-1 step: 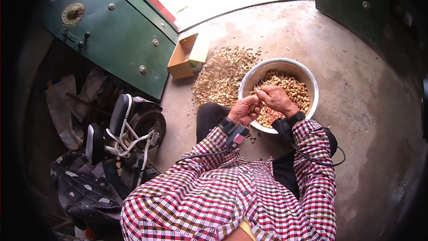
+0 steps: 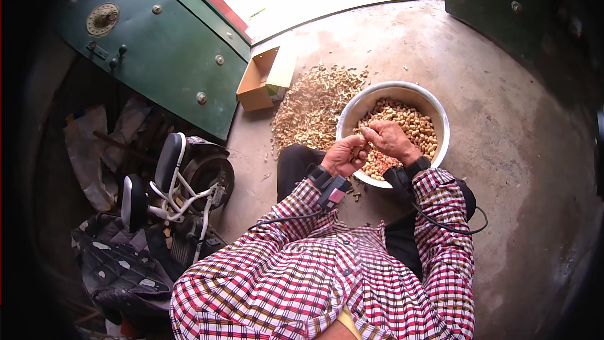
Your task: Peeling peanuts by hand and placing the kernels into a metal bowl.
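Note:
A wide metal basin (image 2: 444, 127) stands on the floor in front of me, partly filled with unshelled peanuts (image 2: 416, 127). Reddish shelled kernels (image 2: 377, 160) lie at its near side. Over the basin's near left part, my left hand (image 2: 345, 155) is closed, its palm turned up and fingers curled around peanuts. My right hand (image 2: 391, 140) reaches in from the right, closed in a pinch, its fingertips meeting the left hand's fingertips at a small peanut, mostly hidden by the fingers.
A heap of empty peanut shells (image 2: 308, 110) spreads left of the basin, beside an open cardboard box (image 2: 257, 88). Green metal doors (image 2: 163, 44) flank the bright doorway. At left stand a small white-framed cycle (image 2: 182, 198) and a dark quilted cover (image 2: 119, 264). Cables run along both my sleeves.

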Demonstrator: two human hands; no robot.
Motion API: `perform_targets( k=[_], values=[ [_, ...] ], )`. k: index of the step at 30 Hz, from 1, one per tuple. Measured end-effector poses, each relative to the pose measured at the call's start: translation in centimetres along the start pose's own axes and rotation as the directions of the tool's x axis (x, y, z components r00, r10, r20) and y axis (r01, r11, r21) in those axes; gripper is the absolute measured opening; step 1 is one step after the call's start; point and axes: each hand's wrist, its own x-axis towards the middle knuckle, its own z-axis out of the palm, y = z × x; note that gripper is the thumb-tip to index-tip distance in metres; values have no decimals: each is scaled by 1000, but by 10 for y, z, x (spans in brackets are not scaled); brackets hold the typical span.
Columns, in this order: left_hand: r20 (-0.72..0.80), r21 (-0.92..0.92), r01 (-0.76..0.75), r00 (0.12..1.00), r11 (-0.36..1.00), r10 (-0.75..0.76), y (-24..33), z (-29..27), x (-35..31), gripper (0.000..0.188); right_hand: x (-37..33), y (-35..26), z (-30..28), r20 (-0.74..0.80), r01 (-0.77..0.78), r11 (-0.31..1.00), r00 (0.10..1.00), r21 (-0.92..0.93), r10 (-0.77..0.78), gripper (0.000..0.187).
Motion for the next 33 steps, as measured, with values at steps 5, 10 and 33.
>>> perform_targets(
  k=[5, 10, 33],
  values=[
    [-17, -26, 15, 1000, 1000, -16, 1, 1, -1, 8, 2, 0, 1, 34, 30, 999, 999, 29, -31, 32],
    [-10, -47, 30, 999, 998, -31, 0, -2, 0, 9, 2, -3, 2, 40, 13, 998, 999, 60, -15, 30],
    [-161, -221, -21, 987, 975, -15, 1, 10, 3, 15, 1, -23, 14, -246, 58, 996, 967, -66, -72, 24]
  ],
)
